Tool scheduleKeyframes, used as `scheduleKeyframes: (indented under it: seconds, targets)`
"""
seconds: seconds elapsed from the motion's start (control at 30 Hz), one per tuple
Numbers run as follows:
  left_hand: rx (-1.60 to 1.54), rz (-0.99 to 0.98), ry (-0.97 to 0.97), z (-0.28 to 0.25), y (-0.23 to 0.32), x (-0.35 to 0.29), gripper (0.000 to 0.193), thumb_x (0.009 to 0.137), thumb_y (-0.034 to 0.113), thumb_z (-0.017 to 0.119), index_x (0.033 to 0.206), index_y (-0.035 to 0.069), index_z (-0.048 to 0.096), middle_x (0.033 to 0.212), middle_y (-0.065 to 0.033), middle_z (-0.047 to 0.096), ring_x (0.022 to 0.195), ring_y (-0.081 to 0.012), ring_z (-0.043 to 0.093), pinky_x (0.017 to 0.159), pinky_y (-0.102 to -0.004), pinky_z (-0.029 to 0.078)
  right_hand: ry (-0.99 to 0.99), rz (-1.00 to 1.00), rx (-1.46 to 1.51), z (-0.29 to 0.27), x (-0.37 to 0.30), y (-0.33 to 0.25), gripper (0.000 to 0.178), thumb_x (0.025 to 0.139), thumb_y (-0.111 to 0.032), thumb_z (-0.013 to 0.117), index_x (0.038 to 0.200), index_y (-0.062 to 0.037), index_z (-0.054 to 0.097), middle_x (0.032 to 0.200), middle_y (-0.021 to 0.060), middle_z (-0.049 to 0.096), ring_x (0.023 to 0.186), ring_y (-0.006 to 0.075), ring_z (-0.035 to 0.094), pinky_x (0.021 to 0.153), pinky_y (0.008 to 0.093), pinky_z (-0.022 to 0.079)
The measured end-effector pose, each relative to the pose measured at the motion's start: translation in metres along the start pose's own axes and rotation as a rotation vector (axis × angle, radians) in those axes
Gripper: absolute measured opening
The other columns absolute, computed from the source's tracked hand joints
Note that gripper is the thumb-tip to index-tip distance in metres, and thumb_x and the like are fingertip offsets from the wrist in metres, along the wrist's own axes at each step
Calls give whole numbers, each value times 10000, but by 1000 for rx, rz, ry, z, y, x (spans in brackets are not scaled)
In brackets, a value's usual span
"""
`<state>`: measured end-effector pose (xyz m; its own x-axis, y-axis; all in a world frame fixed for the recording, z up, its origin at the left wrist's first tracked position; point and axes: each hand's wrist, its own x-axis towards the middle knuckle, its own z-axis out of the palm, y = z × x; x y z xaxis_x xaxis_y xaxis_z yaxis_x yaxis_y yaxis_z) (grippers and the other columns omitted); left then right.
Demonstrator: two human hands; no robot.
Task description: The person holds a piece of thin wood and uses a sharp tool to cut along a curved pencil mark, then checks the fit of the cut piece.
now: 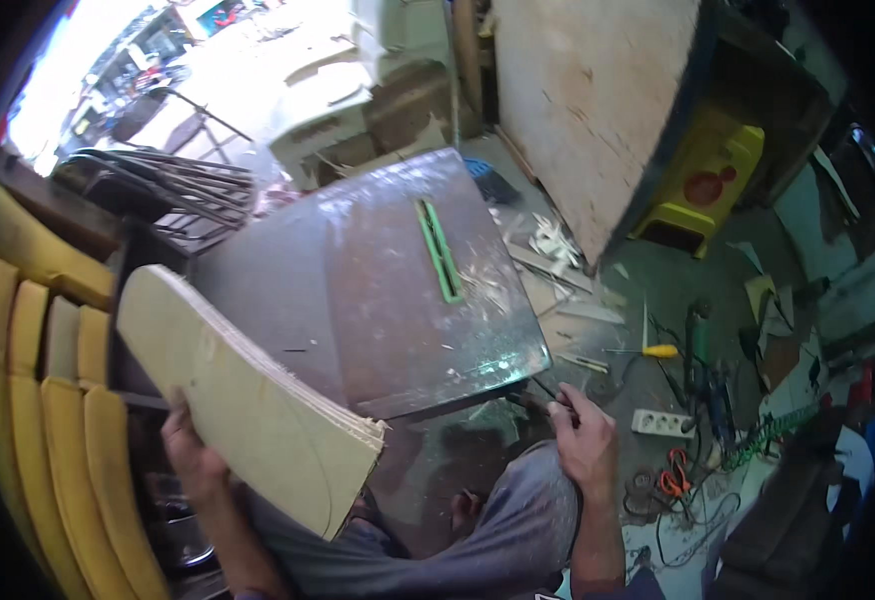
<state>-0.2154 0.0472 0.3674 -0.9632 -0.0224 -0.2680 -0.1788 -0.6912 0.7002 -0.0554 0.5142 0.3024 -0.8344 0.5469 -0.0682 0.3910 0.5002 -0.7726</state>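
Note:
My left hand (194, 450) grips a pale plywood piece (248, 400) by its near left edge, thumb on top. One end of the piece is rounded and the other is cut straight. Its right edge looks layered and splintered, and a curved line is drawn near the straight end. The piece tilts above my lap, over the left side of a brown worktable (288, 260) with a green-framed slot (440, 250). My right hand (586, 435) is closed beside the table's near right corner. A thin dark thing shows by its fingertips; what it holds cannot be made out.
Yellow padded cushions (68, 440) line the left; folded chairs (168, 185) stand behind them. On the floor at right lie wood scraps (558, 270), a yellow-handled screwdriver (658, 351), a white power strip (662, 423), orange-handled scissors (675, 475) and cables. A yellow stool (708, 185) lies beyond.

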Motion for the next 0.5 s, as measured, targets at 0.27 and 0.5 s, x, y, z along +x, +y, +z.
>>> scheduleKeyframes:
  seconds: [0.27, 0.5]
  targets:
    - [351, 515, 60, -15, 6, -21, 458, 1057, 213, 609, 1468, 50, 487, 1350, -119, 652, 1188, -263, 650, 969, -458, 587, 28, 454, 627, -54, -78, 69, 297, 992, -217, 663, 1163, 20, 718, 970, 175, 756, 825, 253, 751, 748, 372, 572]
    - [508, 806, 240, 3, -3, -21, 473, 1060, 219, 614, 1462, 5, 484, 1399, -118, 607, 1216, -222, 616, 1064, -360, 515, -370, 740, 278, 106, -192, 217, 409, 1002, -410, 604, 969, -47, 789, 721, 49, 703, 640, 175, 651, 609, 359, 517]
